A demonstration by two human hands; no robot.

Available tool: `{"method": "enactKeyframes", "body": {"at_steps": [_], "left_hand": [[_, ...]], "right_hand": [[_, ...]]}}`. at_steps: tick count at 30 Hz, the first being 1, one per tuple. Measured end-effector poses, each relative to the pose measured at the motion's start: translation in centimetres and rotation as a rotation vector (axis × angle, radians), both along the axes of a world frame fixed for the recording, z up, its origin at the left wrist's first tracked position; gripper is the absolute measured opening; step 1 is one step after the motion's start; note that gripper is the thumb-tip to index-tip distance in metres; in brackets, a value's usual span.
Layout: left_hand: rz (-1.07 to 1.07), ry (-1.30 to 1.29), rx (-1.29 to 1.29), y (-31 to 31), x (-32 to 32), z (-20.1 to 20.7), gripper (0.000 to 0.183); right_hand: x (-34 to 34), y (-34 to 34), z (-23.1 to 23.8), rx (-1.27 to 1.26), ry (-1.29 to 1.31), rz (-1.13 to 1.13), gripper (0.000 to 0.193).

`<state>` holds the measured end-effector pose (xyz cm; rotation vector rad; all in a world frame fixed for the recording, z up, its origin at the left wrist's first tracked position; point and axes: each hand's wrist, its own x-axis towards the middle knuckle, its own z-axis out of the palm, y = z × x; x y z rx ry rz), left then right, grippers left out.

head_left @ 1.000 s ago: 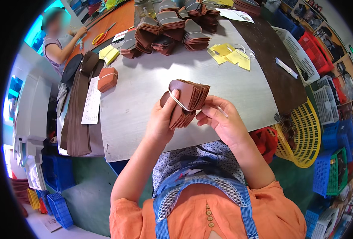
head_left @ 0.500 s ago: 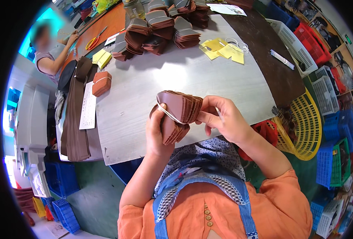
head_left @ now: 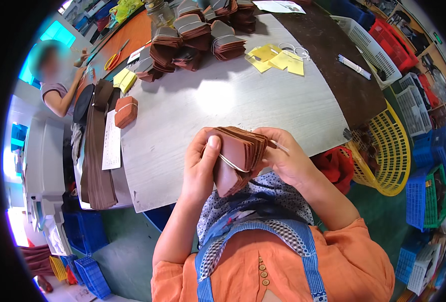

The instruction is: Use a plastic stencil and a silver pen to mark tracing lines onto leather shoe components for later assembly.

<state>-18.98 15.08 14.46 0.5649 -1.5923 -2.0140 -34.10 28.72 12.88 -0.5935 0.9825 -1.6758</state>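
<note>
Just above my lap, at the table's near edge, I hold a stack of brown leather pieces (head_left: 231,146). A thin white band (head_left: 231,164) runs across its face. My left hand (head_left: 199,160) is closed on the stack's left side, thumb pressed on the top piece. At the right edge, my right hand (head_left: 289,160) has its fingers bent against the pieces, its fingertips partly hidden behind them. A thin pale strip (head_left: 280,146) sticks out between the right fingers; I cannot make out what it is.
Several banded leather bundles (head_left: 193,31) are heaped at the far side of the grey board (head_left: 172,116). Yellow paper pieces (head_left: 278,59) lie right of them, a reddish-brown banded block (head_left: 126,111) to the left. A yellow basket (head_left: 384,156) stands right. Another person (head_left: 57,95) sits far left.
The leather stack has come lower and slightly right, tilting toward me. My left thumb now lies flat on its face, and my right hand has closed in against its right edge.
</note>
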Motion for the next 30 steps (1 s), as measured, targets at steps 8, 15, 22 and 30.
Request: {"method": "enactKeyframes", "body": {"at_steps": [8,15,22,30], "left_hand": [[0.05,-0.379,-0.62,-2.6,-2.0,-1.2,0.037],[-0.008,-0.345,-0.569,-5.0,-1.3,-3.7,0.032],[-0.012,-0.323,-0.547,-4.7,-1.4,-3.9,0.033],[0.035,-0.329,-0.579,-4.6,-1.6,-3.8,0.031]], "right_hand": [[-3.6,2.1,-0.8,0.196,0.485,-0.179,0.035],[1.3,0.2,0.1,-0.103,0.595,-0.307,0.033],[1.2,-0.7,-0.4,-0.084,1.209,-0.275,0.008],[1.5,-1.3,-0.4,-0.121,1.336,-0.307,0.006]]}}
